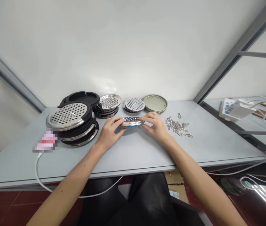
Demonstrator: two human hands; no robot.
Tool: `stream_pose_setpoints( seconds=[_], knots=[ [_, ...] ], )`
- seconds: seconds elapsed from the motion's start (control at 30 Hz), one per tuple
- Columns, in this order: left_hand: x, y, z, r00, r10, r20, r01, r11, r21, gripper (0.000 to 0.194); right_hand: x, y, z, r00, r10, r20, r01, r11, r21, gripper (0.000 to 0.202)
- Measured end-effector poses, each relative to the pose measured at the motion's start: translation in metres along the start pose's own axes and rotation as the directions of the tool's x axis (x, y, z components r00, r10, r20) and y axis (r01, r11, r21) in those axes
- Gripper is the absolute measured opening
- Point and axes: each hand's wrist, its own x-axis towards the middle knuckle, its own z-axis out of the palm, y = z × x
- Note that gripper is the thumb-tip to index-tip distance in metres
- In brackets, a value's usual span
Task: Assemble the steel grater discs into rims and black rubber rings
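Note:
A round perforated metal disc (133,121) with a blue edge underneath is held just above the table, nearly level. My left hand (111,131) grips its left side, thumb below and fingers on top. On its right side, my right hand (154,126) pinches the rim the same way. Behind the disc stand a small stack of perforated discs (134,104), a stack of larger perforated plates (109,102) and a stack of greenish round lids (155,103). Loose metal clips (176,126) lie right of my right hand.
Large black-rimmed perforated plates (70,116) are piled at the left, beside a pixelated object (46,142) with a white cable. A power strip (228,110) lies at the right beyond the grey frame post. The table's front edge (135,172) runs below my forearms.

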Motion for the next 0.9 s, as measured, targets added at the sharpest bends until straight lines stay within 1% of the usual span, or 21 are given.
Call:
stream_pose_setpoints(
  seconds=[0.1, 0.17, 0.3, 0.33, 0.43, 0.5, 0.57, 0.73, 0.8, 0.87, 0.9],
  knots=[
    [-0.001, 0.001, 0.001, 0.999, 0.038, -0.011, -0.038, 0.999, -0.007, 0.028, 0.000, -0.003, 0.003, 1.000, -0.023, 0.001, 0.023, 1.000, -0.011, 0.021],
    [-0.002, 0.001, 0.002, 0.999, 0.019, -0.037, -0.021, 0.997, -0.070, 0.027, -0.001, -0.003, 0.003, 1.000, -0.009, -0.004, 0.009, 1.000, -0.009, 0.024],
    [-0.001, 0.003, 0.000, 0.996, -0.047, -0.074, 0.029, 0.972, -0.235, 0.025, -0.002, 0.003, 0.001, 0.994, 0.106, 0.010, -0.105, 0.994, -0.026, 0.049],
    [0.000, 0.003, 0.000, 0.994, -0.060, -0.093, 0.034, 0.966, -0.257, 0.024, -0.003, 0.006, 0.000, 0.991, 0.133, 0.027, -0.132, 0.991, -0.036, 0.051],
    [0.002, 0.005, -0.002, 0.978, -0.124, -0.166, 0.069, 0.951, -0.301, 0.021, -0.004, 0.013, 0.000, 0.977, 0.200, 0.078, -0.196, 0.979, -0.052, 0.038],
    [0.003, 0.005, -0.001, 0.966, -0.176, -0.191, 0.099, 0.929, -0.357, 0.021, -0.004, 0.015, 0.000, 0.971, 0.218, 0.094, -0.219, 0.976, -0.004, 0.030],
    [0.003, 0.004, 0.000, 0.956, -0.227, -0.188, 0.127, 0.892, -0.433, 0.022, -0.002, 0.013, 0.001, 0.969, 0.228, 0.094, -0.237, 0.966, 0.099, 0.026],
    [0.004, -0.004, 0.006, 0.929, -0.330, -0.165, 0.178, 0.793, -0.582, 0.026, 0.004, 0.006, 0.001, 0.963, 0.262, 0.065, -0.266, 0.884, 0.383, 0.028],
    [0.004, -0.007, 0.008, 0.929, -0.344, -0.134, 0.209, 0.789, -0.578, 0.026, 0.004, 0.006, 0.000, 0.963, 0.268, 0.010, -0.244, 0.862, 0.445, 0.029],
    [0.003, -0.008, 0.009, 0.935, -0.334, -0.117, 0.236, 0.836, -0.495, 0.029, 0.003, 0.006, -0.001, 0.956, 0.283, -0.070, -0.224, 0.866, 0.448, 0.029],
    [0.002, -0.008, 0.008, 0.941, -0.315, -0.121, 0.237, 0.872, -0.429, 0.034, 0.002, 0.006, -0.001, 0.953, 0.281, -0.109, -0.211, 0.879, 0.427, 0.028]
  ],
)
